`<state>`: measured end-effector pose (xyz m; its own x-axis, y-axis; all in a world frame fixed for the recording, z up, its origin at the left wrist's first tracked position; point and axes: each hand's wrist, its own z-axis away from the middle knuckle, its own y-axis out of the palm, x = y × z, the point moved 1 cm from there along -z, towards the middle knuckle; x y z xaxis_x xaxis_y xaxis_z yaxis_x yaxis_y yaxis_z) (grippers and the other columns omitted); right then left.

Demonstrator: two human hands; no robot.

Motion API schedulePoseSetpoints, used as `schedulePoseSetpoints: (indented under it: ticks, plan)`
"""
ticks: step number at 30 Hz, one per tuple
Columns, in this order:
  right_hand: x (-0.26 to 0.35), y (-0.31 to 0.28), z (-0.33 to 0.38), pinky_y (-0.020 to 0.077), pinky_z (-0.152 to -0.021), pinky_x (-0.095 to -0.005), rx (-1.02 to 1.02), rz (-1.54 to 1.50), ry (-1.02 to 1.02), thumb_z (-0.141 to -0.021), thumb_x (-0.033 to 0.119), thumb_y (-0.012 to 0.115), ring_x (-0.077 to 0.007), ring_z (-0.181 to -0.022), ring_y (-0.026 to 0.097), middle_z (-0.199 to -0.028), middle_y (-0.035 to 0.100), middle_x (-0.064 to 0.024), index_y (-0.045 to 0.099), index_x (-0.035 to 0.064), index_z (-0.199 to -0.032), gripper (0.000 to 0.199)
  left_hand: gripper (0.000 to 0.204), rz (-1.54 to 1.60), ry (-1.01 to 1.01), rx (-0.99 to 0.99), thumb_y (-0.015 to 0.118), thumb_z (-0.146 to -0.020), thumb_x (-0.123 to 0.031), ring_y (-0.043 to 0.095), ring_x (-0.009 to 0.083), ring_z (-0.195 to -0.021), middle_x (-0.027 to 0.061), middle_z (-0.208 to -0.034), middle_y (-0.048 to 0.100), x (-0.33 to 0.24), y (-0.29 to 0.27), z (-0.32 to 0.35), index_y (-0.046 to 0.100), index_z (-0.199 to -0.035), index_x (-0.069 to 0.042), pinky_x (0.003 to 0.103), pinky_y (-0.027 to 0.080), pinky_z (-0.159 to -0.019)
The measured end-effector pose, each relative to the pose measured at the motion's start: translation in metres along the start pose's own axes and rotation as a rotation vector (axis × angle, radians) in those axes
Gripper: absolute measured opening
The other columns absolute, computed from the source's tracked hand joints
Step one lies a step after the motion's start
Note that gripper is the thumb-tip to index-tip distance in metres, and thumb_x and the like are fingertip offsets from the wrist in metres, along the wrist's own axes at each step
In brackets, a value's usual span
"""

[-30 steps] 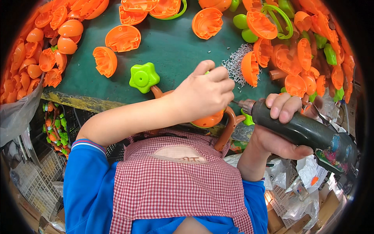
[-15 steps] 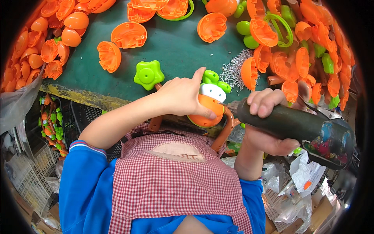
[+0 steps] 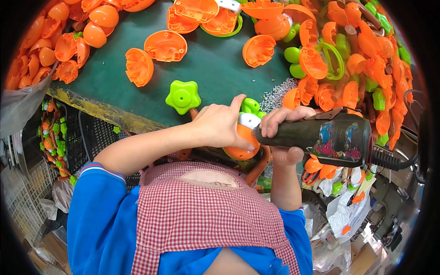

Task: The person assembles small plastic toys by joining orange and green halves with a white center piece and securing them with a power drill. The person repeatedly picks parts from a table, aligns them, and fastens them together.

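Observation:
My left hand (image 3: 217, 121) is closed around a round orange plastic toy (image 3: 239, 151), thumb across its front, index finger pointing up. The toy has a white piece with dark dots (image 3: 249, 120) and green lobes (image 3: 250, 106) on top. Brown curved tubes show beneath it. My right hand (image 3: 277, 121) grips a dark electric screwdriver (image 3: 337, 137), held nearly level. Its front end points at the toy's right side; where the tip meets it is hidden by my fingers. A green star-shaped piece (image 3: 183, 97) on a brown tube stands just left of my left hand.
Silver screws (image 3: 276, 94) lie heaped on the green tabletop (image 3: 201, 59) beyond the toy. Orange half shells (image 3: 166, 46) are scattered there, with piles at far left and right. A black cable (image 3: 389, 160) trails from the screwdriver. A plastic bag (image 3: 27, 107) hangs at the left edge.
The screwdriver has swung level and moved left, closer against the toy, with my right hand around its front. My left hand keeps its hold. The whole view has shifted slightly.

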<state>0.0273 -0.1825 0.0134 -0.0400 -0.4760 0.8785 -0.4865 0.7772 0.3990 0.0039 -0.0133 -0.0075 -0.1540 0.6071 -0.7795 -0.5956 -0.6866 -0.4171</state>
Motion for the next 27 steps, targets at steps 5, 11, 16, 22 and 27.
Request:
schedulePoseSetpoints:
  ticks: [5, 11, 16, 22, 27]
  plan:
    - [-0.002, -0.003, -0.004, 0.049, -0.059, -0.0317, 0.087, -0.153, -0.026, -0.076, 0.049, 0.082, -0.0212, -0.064, 0.057, -0.074, 0.058, -0.0123, 0.036, 0.0017, -0.131, 0.086, 0.118, -0.009, 0.03, -0.05, 0.083, -0.061, -0.055, 0.067, 0.0429, -0.084, 0.0274, -0.085, 0.066, 0.004, 0.003, 0.0, 0.025, -0.143, 0.008, 0.045, 0.052, -0.079]
    - [0.015, -0.004, -0.001, 0.0476, -0.06, -0.0332, 0.057, 0.047, -0.02, -0.077, 0.07, 0.068, -0.0199, -0.064, 0.057, -0.074, 0.056, -0.0083, 0.02, 0.001, -0.147, 0.109, 0.119, -0.055, 0.026, -0.027, 0.081, -0.064, -0.058, 0.067, 0.0428, -0.083, 0.0274, -0.082, 0.066, 0.004, 0.001, 0.001, 0.022, -0.146, 0.005, 0.045, 0.053, -0.079]
    - [0.037, -0.036, 0.01, 0.0498, -0.065, -0.0339, -0.258, 0.243, -0.187, -0.078, 0.064, 0.07, -0.0205, -0.068, 0.058, -0.076, 0.057, -0.0094, 0.02, 0.0016, -0.145, 0.105, 0.11, -0.278, 0.091, -0.146, 0.076, -0.069, -0.06, 0.062, 0.0382, -0.098, 0.0215, -0.099, 0.064, 0.006, 0.0, 0.011, 0.027, -0.145, 0.004, 0.045, 0.051, -0.086]
    - [0.004, -0.057, 0.024, 0.0488, -0.065, -0.0323, -0.422, 0.321, -0.182, -0.079, 0.062, 0.071, -0.0193, -0.068, 0.057, -0.077, 0.057, -0.0098, 0.024, 0.0037, -0.142, 0.098, 0.047, -0.335, 0.629, -0.558, 0.075, -0.074, -0.032, 0.057, 0.0264, -0.107, 0.0073, -0.106, 0.063, -0.009, 0.003, -0.005, 0.064, -0.11, -0.004, 0.038, 0.05, -0.091]
    - [0.035, -0.052, 0.019, 0.0444, -0.07, -0.0367, -0.317, 0.273, -0.386, -0.084, 0.072, 0.053, -0.0195, -0.068, 0.053, -0.076, 0.054, -0.0074, 0.027, 0.0083, -0.146, 0.093, 0.015, -0.538, 0.706, -0.409, 0.077, -0.069, -0.021, 0.058, 0.0185, -0.095, -0.0017, -0.086, 0.066, -0.02, 0.016, -0.053, 0.072, -0.081, -0.012, 0.035, 0.048, -0.082]
